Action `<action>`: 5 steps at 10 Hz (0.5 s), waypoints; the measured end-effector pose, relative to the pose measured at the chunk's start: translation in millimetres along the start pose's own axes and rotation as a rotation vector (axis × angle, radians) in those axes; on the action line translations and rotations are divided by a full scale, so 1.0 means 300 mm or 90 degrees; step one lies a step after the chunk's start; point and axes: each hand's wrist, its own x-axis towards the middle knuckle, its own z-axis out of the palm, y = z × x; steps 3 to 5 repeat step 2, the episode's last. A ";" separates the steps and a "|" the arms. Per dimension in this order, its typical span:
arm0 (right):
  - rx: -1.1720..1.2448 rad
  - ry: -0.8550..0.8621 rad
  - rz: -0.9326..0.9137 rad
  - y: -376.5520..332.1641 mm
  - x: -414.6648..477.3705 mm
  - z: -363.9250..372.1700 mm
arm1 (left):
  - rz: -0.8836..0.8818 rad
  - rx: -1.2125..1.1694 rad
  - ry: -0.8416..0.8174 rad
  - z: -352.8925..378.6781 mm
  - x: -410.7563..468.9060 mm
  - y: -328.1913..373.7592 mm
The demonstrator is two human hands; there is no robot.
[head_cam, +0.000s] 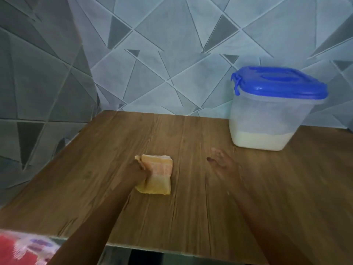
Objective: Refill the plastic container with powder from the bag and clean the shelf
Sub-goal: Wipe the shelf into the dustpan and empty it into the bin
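Observation:
A clear plastic container (pixel 267 119) with a blue lid stands at the back right of the wooden shelf (pixel 191 207); white powder fills its bottom part and the lid is on. A folded yellow and orange cloth (pixel 158 175) lies on the shelf near the middle. My left hand (pixel 136 172) grips the cloth's left side, fingers curled round it. My right hand (pixel 223 163) is blurred, with its fingers spread, just above or on the shelf in front of the container; it holds nothing.
Grey tiled walls with a triangle pattern close the shelf at the back and left. A red and white printed thing (pixel 24 249), blurred, shows at the bottom left below the shelf's front edge.

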 end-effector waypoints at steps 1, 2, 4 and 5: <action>0.011 -0.016 -0.004 0.012 0.014 0.011 | 0.021 0.129 0.030 -0.009 -0.015 0.016; 0.002 -0.015 -0.017 -0.009 0.005 -0.006 | 0.077 0.135 0.052 -0.028 -0.067 0.089; 0.002 -0.015 -0.017 -0.009 0.005 -0.006 | 0.077 0.135 0.052 -0.028 -0.067 0.089; 0.002 -0.015 -0.017 -0.009 0.005 -0.006 | 0.077 0.135 0.052 -0.028 -0.067 0.089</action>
